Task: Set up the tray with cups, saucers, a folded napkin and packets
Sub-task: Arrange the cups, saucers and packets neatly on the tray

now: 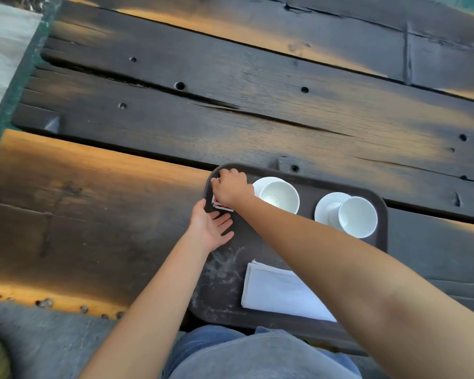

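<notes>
A dark brown tray (307,184) lies on the wooden table at the near edge. Two white cups (279,196) (357,216) stand on white saucers (259,183) (326,207) along its far side. A folded white napkin (281,292) lies on its near part. A small stack of red and white packets (221,206) sits in the tray's far left corner. My right hand (231,188) covers the packets with curled fingers and holds them. Just in front of the packets my left hand (210,225) rests on the tray's left rim, palm up with straight fingers.
The table (230,105) is made of dark, cracked planks with bolt holes and stretches far beyond the tray. Its left end is at the picture's left side. Grey ground (47,343) and my lap lie below the near edge.
</notes>
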